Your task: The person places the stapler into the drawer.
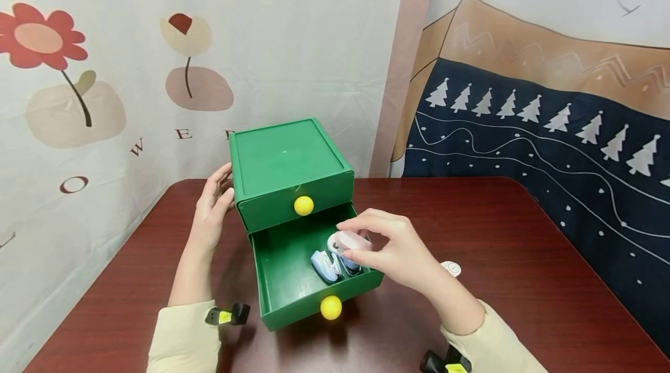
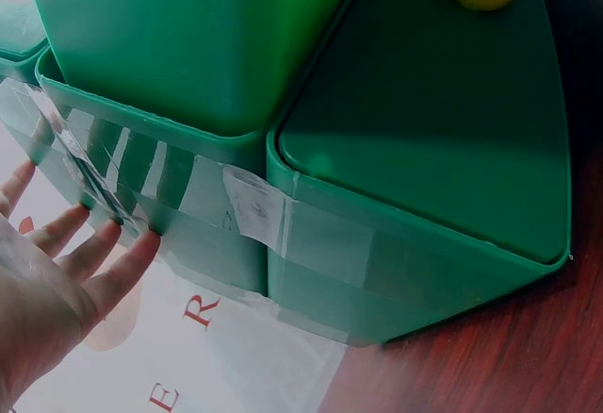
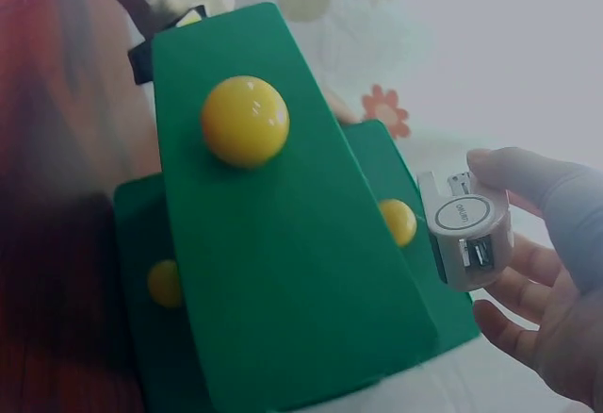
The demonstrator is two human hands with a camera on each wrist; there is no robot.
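A green drawer cabinet [image 1: 290,157] stands on the table with its middle drawer [image 1: 285,283] pulled out. Above the right part of that drawer, my right hand [image 1: 389,245] pinches a small pale stapler [image 3: 466,234] between thumb and fingers; its metal parts show in the right wrist view. Below it in the drawer lie a light blue stapler [image 1: 325,266] and a second bluish one [image 1: 350,266], partly covered by the held stapler and fingers. My left hand [image 1: 211,207] rests its fingertips on the cabinet's left side, fingers extended against the clear tape [image 2: 254,210].
A small white object [image 1: 451,269] lies on the dark red table [image 1: 523,280], right of my right forearm. The drawers bear yellow knobs, one on the upper drawer [image 1: 303,205] and another on the pulled-out one. Patterned cloth [image 1: 314,41] hangs behind the table.
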